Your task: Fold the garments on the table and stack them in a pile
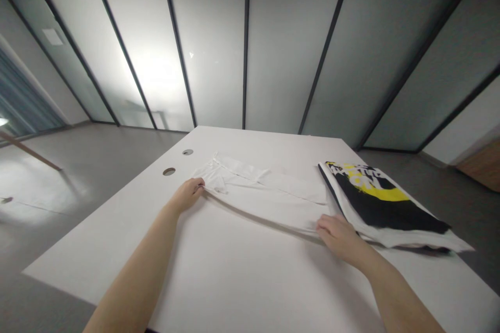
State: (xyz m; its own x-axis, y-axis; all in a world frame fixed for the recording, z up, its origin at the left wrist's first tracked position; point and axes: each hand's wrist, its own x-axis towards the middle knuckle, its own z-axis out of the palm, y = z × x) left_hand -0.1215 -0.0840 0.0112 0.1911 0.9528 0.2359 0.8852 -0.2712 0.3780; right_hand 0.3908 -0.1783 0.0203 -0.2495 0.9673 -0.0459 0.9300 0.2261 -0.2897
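Note:
A white garment [269, 200], perhaps a shirt, lies across the white table with its near edge pulled into a long line. My left hand [190, 191] pinches that edge at its left end, beside a crumpled part that looks like a sleeve. At the right end my right hand [336, 234] grips the same edge, fingers closed on the cloth and slightly lifted. Just right of my right hand rests a stack of folded clothes [386, 203], the top one black, white and yellow with printed lettering.
The white table [234, 291] has two round holes [169, 171] near its left edge. Behind it stands a frosted glass partition [285, 52] with dark frames. Grey floor [97, 166] surrounds the table, and a wooden piece [482, 164] stands at the far right.

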